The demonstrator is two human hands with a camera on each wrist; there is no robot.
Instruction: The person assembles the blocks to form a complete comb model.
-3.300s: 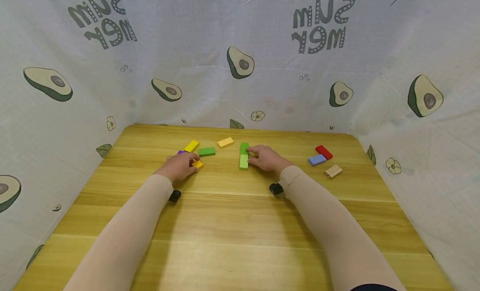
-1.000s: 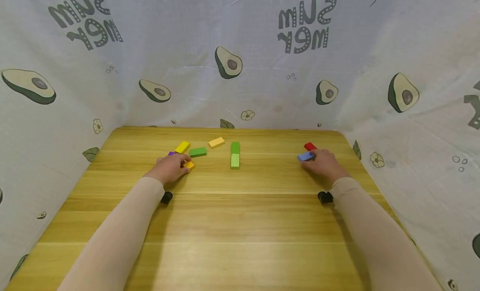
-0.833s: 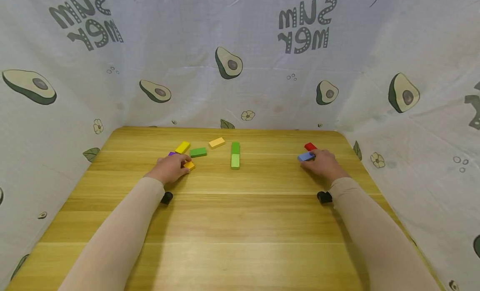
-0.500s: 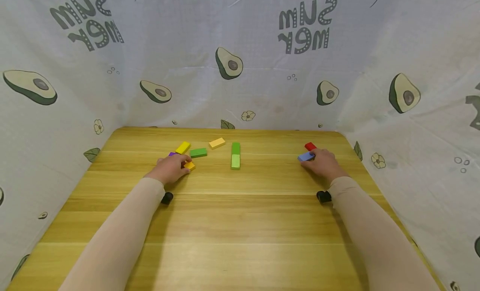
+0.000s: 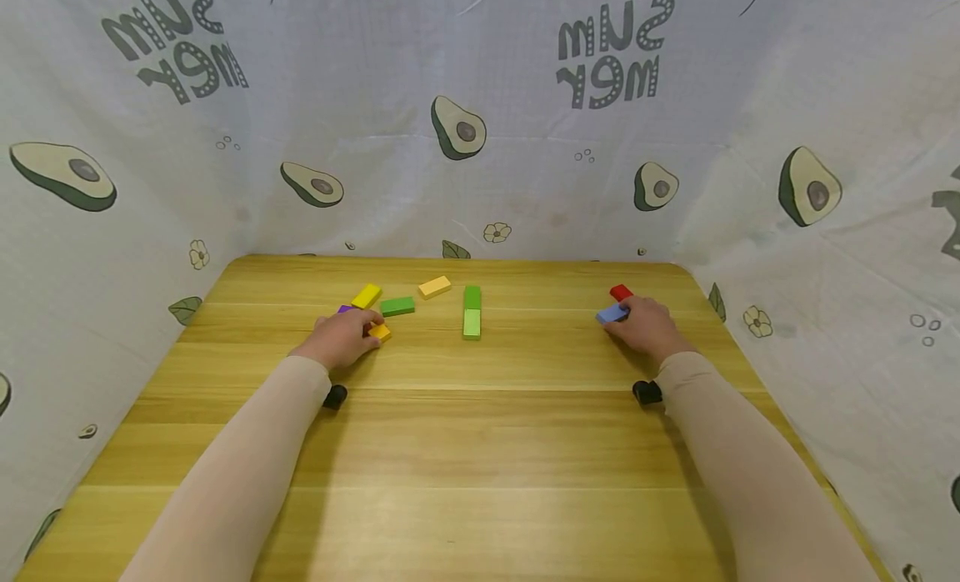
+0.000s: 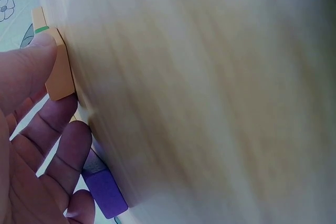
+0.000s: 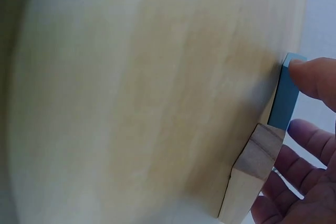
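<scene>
At the left of the table, my left hand (image 5: 343, 336) pinches an orange block (image 5: 381, 333) lying on the wood. The left wrist view puts the thumb on one end of this block and the index finger at the other. A purple block (image 6: 106, 193) lies by the lower fingers, mostly covered by the hand in the head view. Over on the right, my right hand (image 5: 651, 325) pinches a blue block (image 5: 611, 313), its thumb (image 7: 315, 80) at the far end. Beside that block is a plain wooden block (image 7: 249, 177), hidden behind the hand in the head view.
Mid-table, a green block (image 5: 472, 297) and a light green block (image 5: 471, 324) lie end to end. Left of them are a pale orange block (image 5: 434, 288), another green block (image 5: 397, 306) and a yellow block (image 5: 367, 296). A red block (image 5: 621, 293) lies behind the blue one.
Since the oldest frame, my right hand has left the two green blocks at mid-table and moved right to the blue block. Over the last second both hands stay almost still.
</scene>
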